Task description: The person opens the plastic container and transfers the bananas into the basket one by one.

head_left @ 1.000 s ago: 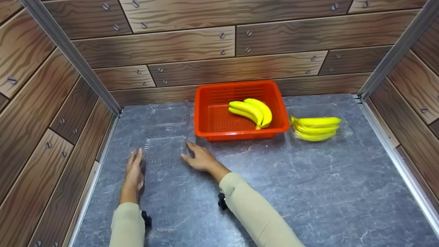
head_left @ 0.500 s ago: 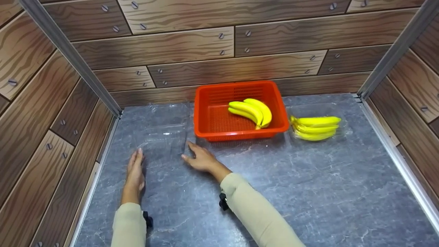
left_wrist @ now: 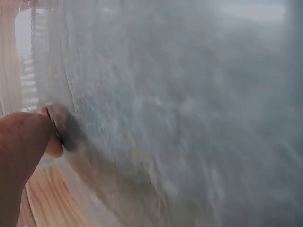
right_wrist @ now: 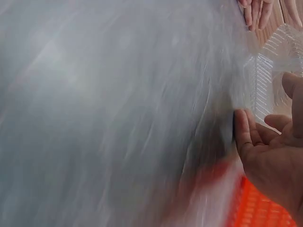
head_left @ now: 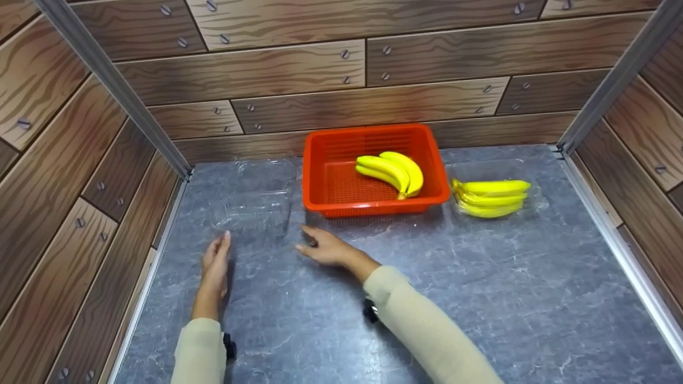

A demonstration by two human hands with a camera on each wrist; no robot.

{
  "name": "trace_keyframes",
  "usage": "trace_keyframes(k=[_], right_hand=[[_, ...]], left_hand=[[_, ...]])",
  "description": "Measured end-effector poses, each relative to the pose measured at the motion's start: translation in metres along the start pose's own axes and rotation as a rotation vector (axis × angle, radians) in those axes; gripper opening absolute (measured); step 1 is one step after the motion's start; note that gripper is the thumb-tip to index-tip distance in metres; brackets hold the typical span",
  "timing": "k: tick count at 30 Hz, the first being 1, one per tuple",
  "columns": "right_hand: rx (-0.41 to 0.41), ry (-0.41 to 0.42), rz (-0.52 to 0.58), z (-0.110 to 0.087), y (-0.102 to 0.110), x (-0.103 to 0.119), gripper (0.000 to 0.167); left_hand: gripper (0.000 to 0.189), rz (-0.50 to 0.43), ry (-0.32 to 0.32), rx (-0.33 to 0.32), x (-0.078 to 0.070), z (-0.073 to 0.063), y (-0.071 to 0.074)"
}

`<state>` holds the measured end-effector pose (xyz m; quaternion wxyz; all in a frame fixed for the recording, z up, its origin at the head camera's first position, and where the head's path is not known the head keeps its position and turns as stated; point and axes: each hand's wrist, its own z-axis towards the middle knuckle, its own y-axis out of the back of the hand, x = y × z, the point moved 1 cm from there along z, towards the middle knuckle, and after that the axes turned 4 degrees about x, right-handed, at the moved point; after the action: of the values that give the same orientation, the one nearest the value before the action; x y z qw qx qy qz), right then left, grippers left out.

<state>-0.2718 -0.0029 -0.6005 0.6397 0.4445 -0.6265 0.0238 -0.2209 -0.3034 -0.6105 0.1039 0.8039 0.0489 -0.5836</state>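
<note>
- The left hand (head_left: 215,265) lay relaxed, fingers extended, gripping nothing; its fingertips were by the near left corner of the clear box, though contact was hard to make out.
- The right hand (head_left: 331,248) was loose too, thumb apart from the fingers, holding nothing, just to the right of the same box.
- The clear box (head_left: 259,207) sat on the left of the table (head_left: 331,330), beyond the hands and left of the basket; a clear lid (head_left: 267,169) lay behind it.
- The red basket (head_left: 373,207) stood near the back wall (head_left: 299,69), with bananas (head_left: 395,173) in its right half.
- Right of the basket, a second box (head_left: 483,169), also clear, held more bananas (head_left: 491,198), lying side by side.
- Pale sleeves (head_left: 200,349) covered both forearms, each with a black device (head_left: 370,310) at the wrist.
</note>
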Motion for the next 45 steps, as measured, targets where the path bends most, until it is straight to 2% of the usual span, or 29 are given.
trace_keyframes(k=[4,6,8,11,13,16,21,23,26,30,32,39,42,45], right_hand=[[-0.002,0.030,-0.085,-0.030,0.016,-0.011,0.069],[-0.004,0.059,-0.135,-0.049,0.026,-0.019,0.067],[-0.008,0.075,-0.176,-0.071,0.036,-0.029,0.063],[-0.044,0.082,-0.213,-0.103,0.053,-0.047,0.059],[-0.079,0.061,-0.221,-0.123,0.066,-0.060,0.058],[-0.156,0.023,-0.236,-0.147,0.084,-0.079,0.057],[-0.297,-0.017,-0.218,-0.181,0.111,-0.110,0.050],[-0.352,-0.037,-0.206,-0.193,0.121,-0.120,0.047],[-0.429,-0.065,-0.188,-0.209,0.133,-0.132,0.043],[-0.533,-0.084,-0.174,-0.226,0.146,-0.142,0.037],[-0.617,-0.080,-0.166,-0.233,0.153,-0.145,0.032],[-1.029,-0.004,-0.144,-0.248,0.186,-0.151,0.016],[-1.165,-0.038,-0.152,-0.251,0.204,-0.154,0.021],[-1.248,-0.116,-0.110,-0.252,0.224,-0.160,0.031]], left_hand=[[0.074,0.105,0.041,-0.042,0.002,-0.014,-0.011],[0.067,0.155,0.040,-0.066,0.003,-0.023,-0.020],[0.059,0.200,0.012,-0.096,0.005,-0.032,-0.032],[0.045,0.258,-0.070,-0.137,0.006,-0.044,-0.057],[0.038,0.276,-0.133,-0.131,0.005,-0.052,-0.076],[0.034,0.278,-0.214,-0.062,-0.001,-0.062,-0.102],[0.033,0.231,-0.347,0.116,-0.011,-0.075,-0.145],[0.033,0.230,-0.386,0.183,-0.013,-0.079,-0.159],[0.036,0.253,-0.403,0.260,-0.014,-0.084,-0.176],[0.038,0.288,-0.378,0.313,-0.009,-0.087,-0.190],[0.038,0.299,-0.370,0.319,-0.005,-0.087,-0.194],[0.037,0.293,-0.353,0.318,0.002,-0.084,-0.203],[0.037,0.279,-0.346,0.326,0.002,-0.083,-0.204],[0.036,0.275,-0.340,0.333,0.003,-0.083,-0.204]])
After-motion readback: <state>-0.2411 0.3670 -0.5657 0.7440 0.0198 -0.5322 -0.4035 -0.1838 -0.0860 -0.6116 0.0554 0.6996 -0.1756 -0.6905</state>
